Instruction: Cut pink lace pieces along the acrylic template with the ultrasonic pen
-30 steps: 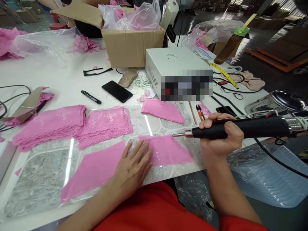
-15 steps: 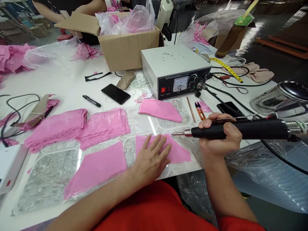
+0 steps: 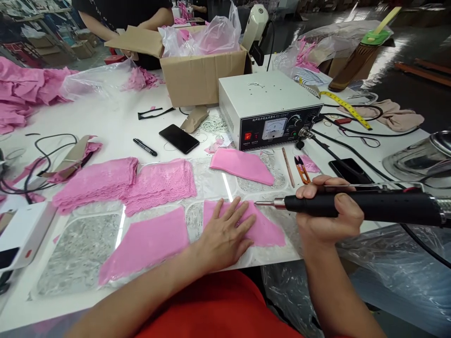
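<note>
My left hand lies flat, fingers spread, on a pink fabric piece at the table's front edge. In my right hand is a black handheld ultrasonic welder, held nearly level and pointing left. Its thin metal tip is at the upper edge of that fabric piece; whether it touches is unclear. Another flat pink piece is left of my left hand. Beyond lie a folded pink stack and two stacks of pink lace fabric.
A white control box with a lit red switch stands behind the fabric. Near it are orange thread snips, a pencil, a phone and a marker. A cardboard box stands farther back, near another person.
The camera view has turned slightly left, so the table's things appear farther right. Both hands, the welder and the fabric keep nearly the same places relative to each other.
</note>
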Available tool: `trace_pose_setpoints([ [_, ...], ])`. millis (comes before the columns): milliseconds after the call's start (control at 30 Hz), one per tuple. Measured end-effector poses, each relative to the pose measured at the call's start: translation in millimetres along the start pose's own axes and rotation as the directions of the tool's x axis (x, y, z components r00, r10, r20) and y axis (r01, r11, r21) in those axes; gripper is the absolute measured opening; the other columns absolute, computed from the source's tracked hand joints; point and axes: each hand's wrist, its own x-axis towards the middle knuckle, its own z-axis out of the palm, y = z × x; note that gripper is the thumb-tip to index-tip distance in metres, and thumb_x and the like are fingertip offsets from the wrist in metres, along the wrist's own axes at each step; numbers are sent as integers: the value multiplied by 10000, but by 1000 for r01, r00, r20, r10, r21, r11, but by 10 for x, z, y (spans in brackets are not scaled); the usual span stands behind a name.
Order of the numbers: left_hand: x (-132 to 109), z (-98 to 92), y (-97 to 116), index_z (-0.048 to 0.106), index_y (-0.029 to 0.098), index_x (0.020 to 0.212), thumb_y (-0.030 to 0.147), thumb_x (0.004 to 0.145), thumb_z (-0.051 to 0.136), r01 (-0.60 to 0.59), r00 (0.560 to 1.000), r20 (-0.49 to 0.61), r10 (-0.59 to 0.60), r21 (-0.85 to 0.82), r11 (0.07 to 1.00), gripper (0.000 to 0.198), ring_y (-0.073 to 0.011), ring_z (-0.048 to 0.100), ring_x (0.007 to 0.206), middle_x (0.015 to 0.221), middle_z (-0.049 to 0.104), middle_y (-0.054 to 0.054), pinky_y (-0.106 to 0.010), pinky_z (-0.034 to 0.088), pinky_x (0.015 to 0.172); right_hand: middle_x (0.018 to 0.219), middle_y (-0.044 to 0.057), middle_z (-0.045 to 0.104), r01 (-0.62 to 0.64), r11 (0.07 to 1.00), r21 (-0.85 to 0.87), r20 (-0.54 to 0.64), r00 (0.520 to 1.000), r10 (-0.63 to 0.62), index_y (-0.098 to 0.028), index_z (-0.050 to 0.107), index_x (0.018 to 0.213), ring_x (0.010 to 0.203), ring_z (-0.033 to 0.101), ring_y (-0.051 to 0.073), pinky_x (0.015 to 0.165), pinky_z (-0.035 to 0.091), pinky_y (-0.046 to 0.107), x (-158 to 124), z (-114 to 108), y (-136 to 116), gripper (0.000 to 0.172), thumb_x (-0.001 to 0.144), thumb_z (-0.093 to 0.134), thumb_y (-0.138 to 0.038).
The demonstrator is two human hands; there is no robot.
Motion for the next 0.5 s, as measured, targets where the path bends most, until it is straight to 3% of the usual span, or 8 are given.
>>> trace_pose_setpoints([
  [500,21,6,-31,557,206,1348,450,961,539,-15,1000,-28,15,-2,1000,458,-362,359,1433,1491,487,-113,-615,238,1167,709,-11,568,11,1000,-12,58,998,-11,-189,582,723,475,504,89,462,445,259,-37,52,19,159,625,581,-314],
])
